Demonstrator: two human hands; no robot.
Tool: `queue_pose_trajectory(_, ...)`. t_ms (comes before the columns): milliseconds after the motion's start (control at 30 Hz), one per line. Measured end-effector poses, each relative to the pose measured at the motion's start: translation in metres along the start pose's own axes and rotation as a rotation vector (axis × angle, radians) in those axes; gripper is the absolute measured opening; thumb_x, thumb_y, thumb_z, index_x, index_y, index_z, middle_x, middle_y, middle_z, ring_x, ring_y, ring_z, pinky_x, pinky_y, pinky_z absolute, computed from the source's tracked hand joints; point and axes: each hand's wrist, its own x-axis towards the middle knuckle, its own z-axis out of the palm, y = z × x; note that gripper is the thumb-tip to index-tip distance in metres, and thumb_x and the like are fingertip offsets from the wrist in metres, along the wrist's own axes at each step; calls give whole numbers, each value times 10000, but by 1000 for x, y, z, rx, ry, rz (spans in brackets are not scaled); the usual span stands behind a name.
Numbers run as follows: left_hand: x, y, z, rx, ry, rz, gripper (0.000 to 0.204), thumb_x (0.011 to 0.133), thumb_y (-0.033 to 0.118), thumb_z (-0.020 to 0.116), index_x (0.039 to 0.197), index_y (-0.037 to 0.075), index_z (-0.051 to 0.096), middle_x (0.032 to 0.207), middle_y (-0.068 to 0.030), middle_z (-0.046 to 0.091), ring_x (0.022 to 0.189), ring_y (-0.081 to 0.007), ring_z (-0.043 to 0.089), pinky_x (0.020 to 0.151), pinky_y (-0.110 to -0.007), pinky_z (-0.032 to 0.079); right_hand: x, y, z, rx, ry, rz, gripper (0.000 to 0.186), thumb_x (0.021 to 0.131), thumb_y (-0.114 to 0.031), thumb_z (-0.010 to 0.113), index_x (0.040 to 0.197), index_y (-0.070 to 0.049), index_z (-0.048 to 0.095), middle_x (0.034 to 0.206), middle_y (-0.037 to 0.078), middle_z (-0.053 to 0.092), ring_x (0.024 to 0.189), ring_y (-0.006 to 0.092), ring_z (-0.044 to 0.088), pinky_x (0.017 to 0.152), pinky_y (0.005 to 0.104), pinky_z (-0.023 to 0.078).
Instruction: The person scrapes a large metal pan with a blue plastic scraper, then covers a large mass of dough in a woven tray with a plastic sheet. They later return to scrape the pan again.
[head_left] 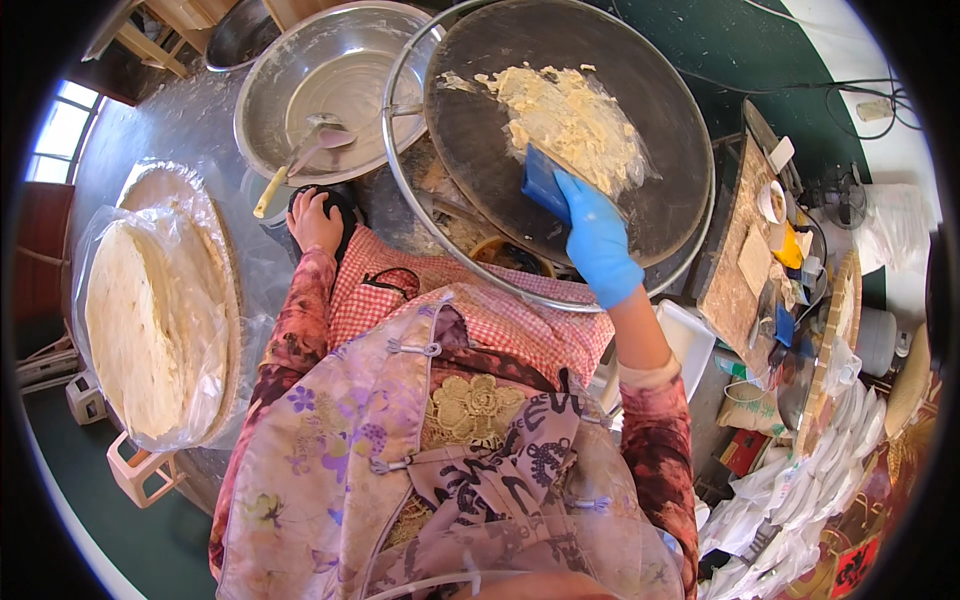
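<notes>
A dark round griddle (460, 150) fills the upper middle, with a pale, lumpy layer of batter (570, 115) spread unevenly over it. My right hand (600, 240), in a blue glove, grips a blue scraper (545, 187) whose edge meets the near left side of the batter. Bare, my left hand (318, 224) lies with its fingers over a dark rounded shape (345, 205) that I cannot identify. Just above that hand, a ladle (300, 165) with a yellow handle end leans in a wide metal basin (270, 100), which is smeared with batter.
A metal ring (392, 150) surrounds the griddle. On the left, a stack of thin round flatbreads (135, 330) sits partly wrapped in clear plastic. To the right stand a cluttered wooden board (735, 270) and a pile of white plastic bags (800, 490). A pink stool (140, 470) is at lower left.
</notes>
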Motion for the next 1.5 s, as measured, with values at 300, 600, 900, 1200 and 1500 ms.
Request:
queue_pose_trajectory(300, 1, -2, 1, -20, 27, 13, 320, 758, 218, 605, 1066, 136, 619, 1291, -16, 488, 1284, -233, 350, 1068, -508, 197, 22, -7, 42, -124, -69, 16, 587, 695, 110, 493, 1254, -67, 485, 1145, 179, 564, 1015, 354, 551, 880, 399, 448)
queue_pose_trajectory(600, -2, -4, 0, -38, 21, 19, 326, 757, 215, 610, 1074, 136, 618, 1295, -17, 485, 1287, -234, 344, 1065, -515, 199, -2, -11, 3, -66, -167, 25, 615, 678, 116, 473, 1255, -97, 499, 1127, 191, 569, 1037, 353, 543, 901, 407, 428)
queue_pose_trajectory(900, 0, -2, 2, -14, 26, 24, 317, 760, 215, 603, 1065, 131, 616, 1277, -11, 497, 1280, -231, 354, 1057, -513, 207, 2, 47, -33, -88, -31, 338, 550, 716, 64, 478, 1246, -81, 514, 1105, 217, 580, 1016, 383, 556, 879, 422, 445)
queue_pose_trajectory(1200, 0, -2, 1, -6, 32, 28, 319, 765, 225, 606, 1070, 135, 615, 1280, -11, 495, 1279, -230, 355, 1062, -518, 201, 55, 53, 12, -232, 2, 256, 365, 729, -18, 549, 1093, -10, 569, 989, 211, 616, 918, 366, 605, 801, 434, 484)
queue_pose_trajectory(1500, 1, 1, 1, 8, -6, 21, 329, 771, 232, 600, 1086, 137, 612, 1293, -11, 484, 1292, -221, 337, 1064, -518, 201, 24, 14, 35, -396, -142, 286, 489, 723, 15, 552, 1207, -17, 486, 986, 167, 590, 888, 328, 602, 740, 379, 499)
